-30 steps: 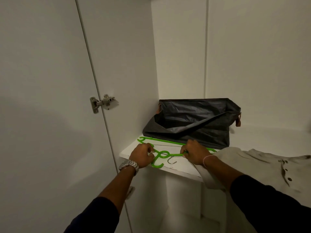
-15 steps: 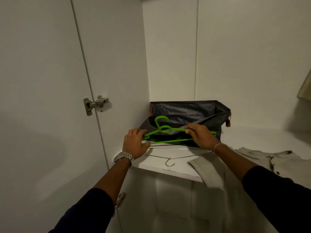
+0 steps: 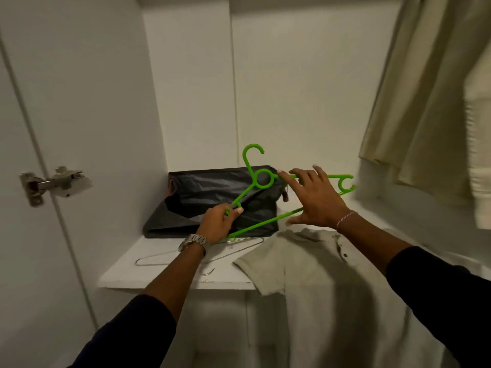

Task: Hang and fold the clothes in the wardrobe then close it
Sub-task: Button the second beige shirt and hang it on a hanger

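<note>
Head view: at an open wardrobe, a person lifts a green hanger (image 3: 261, 179) clear of the white shelf (image 3: 170, 277), its hook pointing up in front of a dark folded bag (image 3: 202, 200). The left hand (image 3: 219, 224) pinches the hanger's left arm, fingers curled round the plastic; the right hand (image 3: 314, 201) is spread wide, fingers straight, resting against the hanger's right side. The task looks barely begun: a beige polo shirt (image 3: 313, 277) lies unhung, draped over the shelf's front edge just below the hanger, a wire hanger (image 3: 233, 252) lies unused on the shelf, a pale garment (image 3: 425, 102) hangs at the right, and the door, its hinge (image 3: 53, 183) in view, stands open. Against the frame a second earlier, the green hanger, then flat on the shelf under both closed hands, is now raised and tilted, the right hand has opened, and the camera has swung right to show the hanging garment.
</note>
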